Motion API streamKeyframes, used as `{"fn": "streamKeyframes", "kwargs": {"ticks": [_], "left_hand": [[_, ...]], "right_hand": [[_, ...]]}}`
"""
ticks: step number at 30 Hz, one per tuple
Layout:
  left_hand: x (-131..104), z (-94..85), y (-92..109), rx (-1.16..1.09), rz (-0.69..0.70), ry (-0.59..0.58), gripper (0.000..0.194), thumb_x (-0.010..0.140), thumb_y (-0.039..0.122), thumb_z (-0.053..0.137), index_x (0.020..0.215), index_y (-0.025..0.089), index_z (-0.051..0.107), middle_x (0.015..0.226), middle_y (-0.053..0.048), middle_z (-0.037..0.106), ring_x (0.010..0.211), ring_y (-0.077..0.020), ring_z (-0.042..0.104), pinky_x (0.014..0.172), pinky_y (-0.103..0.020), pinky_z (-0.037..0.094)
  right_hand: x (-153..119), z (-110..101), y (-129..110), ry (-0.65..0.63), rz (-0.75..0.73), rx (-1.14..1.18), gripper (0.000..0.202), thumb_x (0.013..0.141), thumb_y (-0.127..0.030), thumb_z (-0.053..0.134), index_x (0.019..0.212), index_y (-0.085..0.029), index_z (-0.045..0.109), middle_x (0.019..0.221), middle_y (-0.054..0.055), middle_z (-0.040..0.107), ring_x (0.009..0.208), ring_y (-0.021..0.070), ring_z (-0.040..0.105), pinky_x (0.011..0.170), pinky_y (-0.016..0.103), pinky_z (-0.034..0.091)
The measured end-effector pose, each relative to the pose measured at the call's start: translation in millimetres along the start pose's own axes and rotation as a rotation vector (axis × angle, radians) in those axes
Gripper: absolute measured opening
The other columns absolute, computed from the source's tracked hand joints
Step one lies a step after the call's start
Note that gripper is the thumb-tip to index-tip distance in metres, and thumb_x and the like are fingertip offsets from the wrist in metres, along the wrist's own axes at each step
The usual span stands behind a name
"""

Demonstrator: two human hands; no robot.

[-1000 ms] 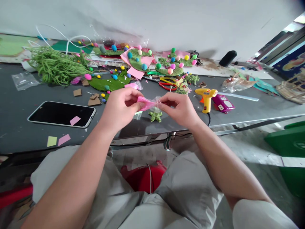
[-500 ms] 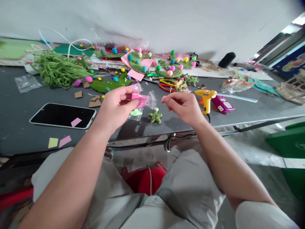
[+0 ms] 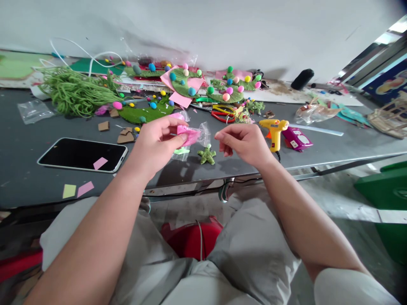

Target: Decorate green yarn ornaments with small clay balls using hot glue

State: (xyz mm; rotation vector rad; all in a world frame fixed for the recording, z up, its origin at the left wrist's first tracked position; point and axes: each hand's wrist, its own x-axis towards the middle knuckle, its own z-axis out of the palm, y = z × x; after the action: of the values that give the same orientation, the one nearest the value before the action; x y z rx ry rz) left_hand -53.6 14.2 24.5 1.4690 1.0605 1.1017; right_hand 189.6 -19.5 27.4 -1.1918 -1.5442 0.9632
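Note:
Between the thumb and fingers of my left hand is a small clear plastic bag with pink pieces inside, its crumpled end pointing right. My right hand is closed in a pinch just right of the bag, apart from it; whatever its fingertips hold, if anything, is too small to make out. Below, between both hands, a green yarn-wrapped star with a pale ball at its top point lies on the grey table. Partly behind my left hand rests another clear bag with light green pieces.
A yellow glue gun stands right of my right hand, beside a purple packet. At left lie a phone and a heap of green yarn. Pliers and green shapes with coloured pompoms line the back.
My right hand's fingers have shifted slightly, with the lower fingers now showing further down. The left hand still holds the pink bag, which has moved very slightly right.

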Motion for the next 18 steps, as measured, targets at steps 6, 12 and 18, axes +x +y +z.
{"fn": "streamKeyframes", "kwargs": {"ticks": [6, 12, 18], "left_hand": [[-0.4, 2.8, 1.6, -0.027, -0.012, -0.014, 0.029, 0.08, 0.027, 0.086, 0.107, 0.02, 0.078, 0.106, -0.008, 0.08, 0.094, -0.0225, 0.075, 0.084, -0.032, 0.061], [-0.2, 2.9, 3.4, -0.038, -0.03, -0.023, 0.029, 0.08, 0.024, 0.085, 0.107, 0.019, 0.077, 0.105, -0.007, 0.08, 0.093, -0.02, 0.074, 0.083, -0.029, 0.06], [-0.6, 3.8, 4.3, -0.049, -0.042, -0.022, 0.029, 0.079, 0.021, 0.085, 0.107, 0.018, 0.077, 0.104, -0.007, 0.08, 0.092, -0.0201, 0.074, 0.085, -0.032, 0.061]], "right_hand": [[0.4, 0.8, 5.6, 0.045, -0.082, -0.03, 0.03, 0.084, -0.04, 0.086, 0.101, -0.016, 0.081, 0.086, 0.005, 0.08, 0.073, 0.0159, 0.075, 0.072, 0.031, 0.066], [-0.9, 3.4, 1.7, -0.004, -0.023, -0.026, 0.032, 0.097, -0.045, 0.071, 0.091, -0.014, 0.077, 0.073, 0.003, 0.076, 0.062, 0.012, 0.07, 0.059, 0.025, 0.059], [-0.6, 2.6, -1.1, 0.057, -0.125, -0.125, 0.009, 0.088, -0.025, 0.08, 0.092, -0.017, 0.082, 0.078, 0.001, 0.076, 0.065, 0.0108, 0.064, 0.063, 0.025, 0.057]]}}
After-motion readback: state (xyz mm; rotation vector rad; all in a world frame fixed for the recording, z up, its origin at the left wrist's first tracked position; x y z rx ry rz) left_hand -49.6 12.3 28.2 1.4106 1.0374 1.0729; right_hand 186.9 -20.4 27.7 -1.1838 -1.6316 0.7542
